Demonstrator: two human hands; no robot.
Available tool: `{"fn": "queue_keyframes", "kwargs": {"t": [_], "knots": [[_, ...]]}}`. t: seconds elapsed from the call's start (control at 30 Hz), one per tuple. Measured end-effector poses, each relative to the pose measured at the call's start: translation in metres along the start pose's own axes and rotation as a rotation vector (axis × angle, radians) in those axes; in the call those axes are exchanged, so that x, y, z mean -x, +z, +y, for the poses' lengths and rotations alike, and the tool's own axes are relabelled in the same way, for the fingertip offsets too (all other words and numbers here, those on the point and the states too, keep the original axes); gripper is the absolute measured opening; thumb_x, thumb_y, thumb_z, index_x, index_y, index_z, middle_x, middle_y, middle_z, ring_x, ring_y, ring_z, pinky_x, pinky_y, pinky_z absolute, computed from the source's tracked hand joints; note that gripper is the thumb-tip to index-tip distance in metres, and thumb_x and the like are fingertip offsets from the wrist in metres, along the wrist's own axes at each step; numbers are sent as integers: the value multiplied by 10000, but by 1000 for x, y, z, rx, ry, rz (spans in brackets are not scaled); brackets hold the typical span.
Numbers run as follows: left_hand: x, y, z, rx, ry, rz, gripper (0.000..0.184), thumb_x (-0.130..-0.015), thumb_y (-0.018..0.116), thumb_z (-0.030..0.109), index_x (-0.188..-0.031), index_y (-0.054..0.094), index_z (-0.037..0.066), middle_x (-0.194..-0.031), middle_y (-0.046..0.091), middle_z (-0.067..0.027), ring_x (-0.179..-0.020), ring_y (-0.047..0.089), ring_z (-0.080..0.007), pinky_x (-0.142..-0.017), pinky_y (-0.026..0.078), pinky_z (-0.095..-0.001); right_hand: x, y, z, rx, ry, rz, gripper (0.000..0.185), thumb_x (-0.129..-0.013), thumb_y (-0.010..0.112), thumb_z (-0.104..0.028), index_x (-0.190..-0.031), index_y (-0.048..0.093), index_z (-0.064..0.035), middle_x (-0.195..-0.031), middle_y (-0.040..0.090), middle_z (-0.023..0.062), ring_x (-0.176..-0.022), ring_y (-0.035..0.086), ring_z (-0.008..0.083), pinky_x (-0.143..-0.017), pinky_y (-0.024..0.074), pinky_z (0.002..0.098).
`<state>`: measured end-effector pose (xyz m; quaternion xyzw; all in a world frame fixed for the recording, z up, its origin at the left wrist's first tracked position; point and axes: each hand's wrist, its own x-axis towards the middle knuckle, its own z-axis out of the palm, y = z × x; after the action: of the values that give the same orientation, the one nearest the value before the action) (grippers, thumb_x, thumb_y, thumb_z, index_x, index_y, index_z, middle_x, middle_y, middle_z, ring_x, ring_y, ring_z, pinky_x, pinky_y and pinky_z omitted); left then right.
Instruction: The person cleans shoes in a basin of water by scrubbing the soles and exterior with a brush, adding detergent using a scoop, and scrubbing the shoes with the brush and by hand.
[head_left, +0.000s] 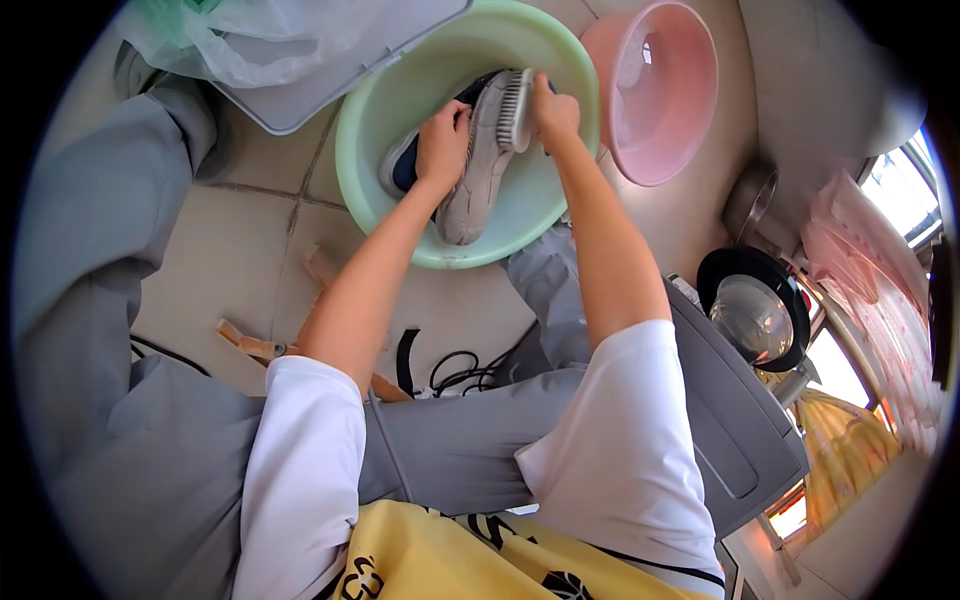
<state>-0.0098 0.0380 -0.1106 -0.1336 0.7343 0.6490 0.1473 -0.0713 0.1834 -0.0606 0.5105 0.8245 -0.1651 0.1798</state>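
Observation:
Inside a pale green basin (362,200) I see a grey shoe (468,212), tilted so its sole side faces right. My left hand (441,145) grips the shoe around its opening, fingers partly tucked inside. A white scrub brush (515,110) rests with its bristles against the shoe's side. Wrapped around the back of that brush is my right hand (556,115); its fingertips are partly hidden. A second shoe (402,165), dark blue and pale, lies under my left hand, mostly covered.
A pink basin (665,95) stands right of the green one. A grey plastic lid or tray (290,105) bearing a plastic bag (250,45) lies at upper left. Black cables (465,372) and a wooden piece (250,342) are on the tiled floor. A dark pot (752,310) is at right.

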Motion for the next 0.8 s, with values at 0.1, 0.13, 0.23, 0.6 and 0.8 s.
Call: {"fn": "queue_keyframes", "kwargs": {"t": [0.1,0.13,0.23,0.6,0.8], "knots": [[1,2,-1,62,-36,-12,135,-822,530,126,-877,598,23,-813,599,-195,-769,560,-374,-687,434,-417,-11,-4,-8,28,37,-41,746,-729,495,-558,-977,569,142,-1019,564,301,-986,558,374,-853,421,399],[1,0,3,36,-47,-25,135,-824,532,134,-870,598,26,-796,601,-193,-745,566,-372,-669,437,-415,-8,-7,-9,49,31,-17,741,-729,498,-556,-987,568,135,-1023,566,294,-984,561,371,-846,428,394],[0,2,2,37,-59,-5,134,-822,534,135,-863,599,25,-811,602,-192,-757,565,-373,-669,436,-413,4,-17,-12,71,-28,-86,750,-732,491,-572,-987,567,130,-1031,560,303,-994,555,378,-855,426,391],[1,-1,2,-1,-65,-11,135,-807,553,135,-829,610,15,-757,614,-159,-699,586,-317,-650,447,-376,143,-17,68,-12,30,-210,772,-750,520,-570,-830,553,198,-811,577,345,-755,613,405,-674,485,409],[-3,-2,-1,6,-39,-19,146,-812,551,137,-840,608,6,-767,612,-169,-703,584,-333,-659,446,-383,114,-14,36,32,-207,-23,717,-745,536,-538,-787,578,177,-847,548,378,-859,563,459,-775,435,444]]}}
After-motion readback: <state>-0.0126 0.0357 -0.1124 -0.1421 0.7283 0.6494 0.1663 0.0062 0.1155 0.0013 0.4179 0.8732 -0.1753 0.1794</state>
